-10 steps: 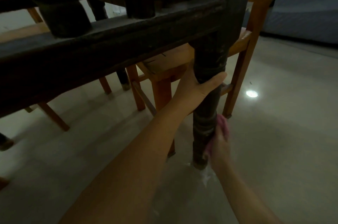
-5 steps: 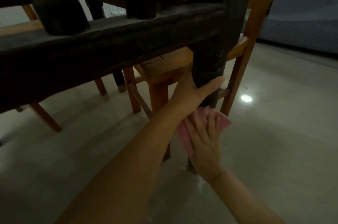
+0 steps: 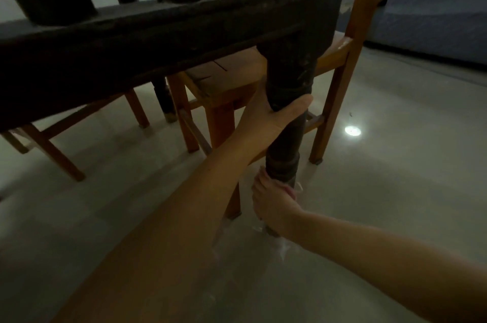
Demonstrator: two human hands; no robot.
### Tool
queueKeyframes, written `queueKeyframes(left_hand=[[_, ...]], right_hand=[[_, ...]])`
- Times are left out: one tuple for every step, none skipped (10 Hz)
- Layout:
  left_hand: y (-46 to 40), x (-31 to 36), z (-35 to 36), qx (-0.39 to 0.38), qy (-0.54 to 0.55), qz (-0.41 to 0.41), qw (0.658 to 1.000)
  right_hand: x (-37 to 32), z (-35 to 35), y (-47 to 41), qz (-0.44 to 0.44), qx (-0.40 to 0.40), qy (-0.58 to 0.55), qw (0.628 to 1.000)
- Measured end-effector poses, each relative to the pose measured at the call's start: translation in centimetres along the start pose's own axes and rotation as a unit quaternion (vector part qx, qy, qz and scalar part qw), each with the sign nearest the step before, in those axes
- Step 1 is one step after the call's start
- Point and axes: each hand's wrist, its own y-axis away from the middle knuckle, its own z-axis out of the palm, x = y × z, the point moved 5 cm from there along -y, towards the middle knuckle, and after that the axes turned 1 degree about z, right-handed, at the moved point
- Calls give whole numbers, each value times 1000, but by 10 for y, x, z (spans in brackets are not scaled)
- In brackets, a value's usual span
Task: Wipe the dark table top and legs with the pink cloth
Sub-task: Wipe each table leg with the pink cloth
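Note:
I look from low down at the dark table's turned leg (image 3: pixel 287 138) and its thick lower rail (image 3: pixel 158 40). My left hand (image 3: pixel 276 117) grips the leg about halfway up, thumb across its front. Lower down, near the foot of the leg, my right hand (image 3: pixel 274 204) is wrapped around the leg with the pink cloth (image 3: pixel 292 191) pressed against it. Only a small pink edge of the cloth shows past my fingers. The table top is out of view.
An orange-brown wooden chair (image 3: pixel 342 80) stands right behind the leg, with other chair legs (image 3: pixel 52 154) to the left. A blue-grey sofa (image 3: pixel 434 6) sits at the far right. The pale glossy floor (image 3: pixel 395 177) reflects a lamp spot.
My right hand with the cloth has slid down the leg from just under my left hand to near the foot. The left hand keeps its grip.

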Motion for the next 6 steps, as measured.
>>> queueKeyframes(left_hand=[[0, -3, -1, -6, 0, -5, 1000], [-1, -2, 0, -9, -9, -1, 1000], [-3, 2, 2, -9, -1, 4, 1000], [-3, -1, 2, -9, -8, 3, 1000], [-2, -4, 1, -1, 12, 14, 1000], [0, -2, 2, 1, 13, 10, 1000]], right_hand=[[-52, 36, -10, -20, -42, -69, 997], [-83, 68, -4, 2, -9, -238, 971], [-103, 99, 21, 108, 86, -352, 926], [-94, 138, 55, 364, 155, -750, 531], [-80, 129, 44, 480, 129, -868, -3], [-68, 88, 13, 430, 109, -877, -183]])
